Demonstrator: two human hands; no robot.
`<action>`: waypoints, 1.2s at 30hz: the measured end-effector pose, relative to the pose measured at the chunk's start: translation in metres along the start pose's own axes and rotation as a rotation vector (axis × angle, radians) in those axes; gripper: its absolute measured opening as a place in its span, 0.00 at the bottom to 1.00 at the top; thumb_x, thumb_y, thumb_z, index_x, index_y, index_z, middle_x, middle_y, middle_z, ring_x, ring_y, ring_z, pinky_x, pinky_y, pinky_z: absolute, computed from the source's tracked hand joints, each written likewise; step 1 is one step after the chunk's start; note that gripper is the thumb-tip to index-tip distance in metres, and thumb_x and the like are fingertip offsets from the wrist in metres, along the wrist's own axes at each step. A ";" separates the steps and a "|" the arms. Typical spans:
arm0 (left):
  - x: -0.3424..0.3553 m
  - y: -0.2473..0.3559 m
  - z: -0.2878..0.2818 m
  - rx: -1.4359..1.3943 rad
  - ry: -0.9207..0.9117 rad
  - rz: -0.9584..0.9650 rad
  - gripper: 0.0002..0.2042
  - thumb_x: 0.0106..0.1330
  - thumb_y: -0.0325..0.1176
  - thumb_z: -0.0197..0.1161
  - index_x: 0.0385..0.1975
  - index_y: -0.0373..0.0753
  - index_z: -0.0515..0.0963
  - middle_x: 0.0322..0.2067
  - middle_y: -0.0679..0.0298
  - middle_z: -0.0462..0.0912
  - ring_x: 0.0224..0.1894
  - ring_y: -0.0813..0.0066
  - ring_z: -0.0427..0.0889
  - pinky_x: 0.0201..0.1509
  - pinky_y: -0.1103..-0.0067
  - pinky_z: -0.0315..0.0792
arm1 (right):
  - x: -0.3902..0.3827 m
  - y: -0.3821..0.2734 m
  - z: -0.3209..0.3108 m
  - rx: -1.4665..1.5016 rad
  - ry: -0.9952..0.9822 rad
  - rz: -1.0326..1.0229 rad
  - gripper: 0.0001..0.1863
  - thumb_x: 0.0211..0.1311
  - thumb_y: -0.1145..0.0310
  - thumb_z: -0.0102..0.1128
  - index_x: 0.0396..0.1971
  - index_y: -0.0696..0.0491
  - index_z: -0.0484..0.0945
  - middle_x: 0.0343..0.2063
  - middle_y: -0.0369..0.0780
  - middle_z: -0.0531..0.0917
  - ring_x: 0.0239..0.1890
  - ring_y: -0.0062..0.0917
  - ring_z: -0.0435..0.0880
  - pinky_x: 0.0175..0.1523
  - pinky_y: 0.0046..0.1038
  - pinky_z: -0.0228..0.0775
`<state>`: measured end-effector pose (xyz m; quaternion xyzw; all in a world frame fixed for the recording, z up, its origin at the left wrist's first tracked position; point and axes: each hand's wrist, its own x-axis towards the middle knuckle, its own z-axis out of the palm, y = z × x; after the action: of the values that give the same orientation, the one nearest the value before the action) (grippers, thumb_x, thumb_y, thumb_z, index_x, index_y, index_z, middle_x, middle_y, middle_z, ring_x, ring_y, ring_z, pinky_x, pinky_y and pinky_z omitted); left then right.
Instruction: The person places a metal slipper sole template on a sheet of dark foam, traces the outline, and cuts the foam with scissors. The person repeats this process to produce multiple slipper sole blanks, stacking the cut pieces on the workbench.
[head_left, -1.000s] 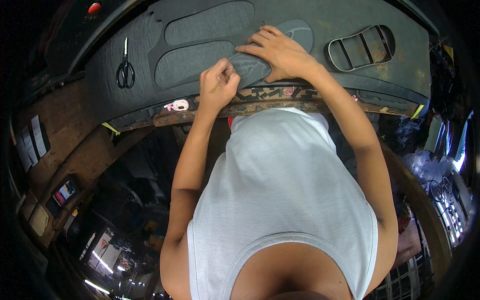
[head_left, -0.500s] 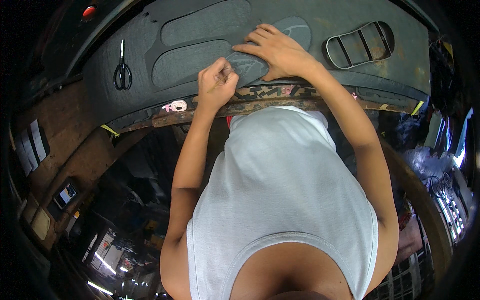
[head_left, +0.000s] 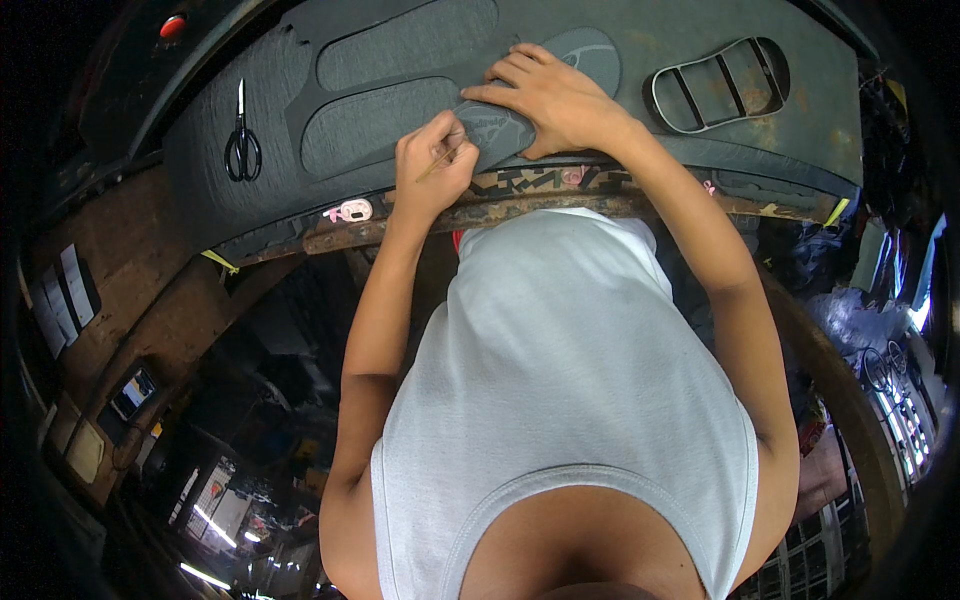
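Grey sole (head_left: 494,134) has barely shifted, left hand (head_left: 430,152) pinching a thin stick (head_left: 436,165), right hand (head_left: 558,100) spread atop it.

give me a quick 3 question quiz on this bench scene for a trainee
1. True or false: the scissors lie to the right of the frame with crossbars.
2. Multiple choice: which hand holds the thin stick? A) left B) right C) neither
3. Fill in: the right hand rests on a grey ____.

Key: 1. False, they lie to its left. 2. A, the left hand. 3. sole.
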<state>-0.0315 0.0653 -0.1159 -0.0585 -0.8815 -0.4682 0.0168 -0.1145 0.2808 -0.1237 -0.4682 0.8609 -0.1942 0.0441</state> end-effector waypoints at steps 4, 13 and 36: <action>0.002 0.001 -0.002 -0.054 -0.019 -0.006 0.06 0.56 0.20 0.60 0.23 0.34 0.68 0.16 0.62 0.66 0.20 0.82 0.68 0.24 0.80 0.64 | 0.000 0.000 -0.001 0.000 -0.007 -0.001 0.55 0.28 0.61 0.83 0.68 0.41 0.72 0.59 0.40 0.77 0.66 0.40 0.72 0.79 0.42 0.55; 0.001 0.007 0.008 -0.091 -0.005 0.024 0.07 0.59 0.20 0.61 0.24 0.35 0.69 0.18 0.71 0.67 0.21 0.90 0.64 0.24 0.84 0.60 | -0.001 0.002 0.002 -0.046 0.065 -0.034 0.52 0.29 0.59 0.84 0.66 0.42 0.75 0.55 0.40 0.80 0.62 0.37 0.76 0.76 0.39 0.59; 0.005 0.010 0.014 -0.020 0.043 0.110 0.08 0.57 0.18 0.60 0.22 0.35 0.67 0.17 0.68 0.65 0.21 0.87 0.63 0.23 0.82 0.60 | -0.001 0.002 0.003 -0.041 0.063 -0.031 0.50 0.31 0.59 0.84 0.65 0.43 0.76 0.55 0.39 0.80 0.62 0.35 0.76 0.76 0.40 0.59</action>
<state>-0.0347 0.0829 -0.1147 -0.0968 -0.8717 -0.4765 0.0611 -0.1152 0.2819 -0.1275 -0.4761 0.8582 -0.1920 0.0042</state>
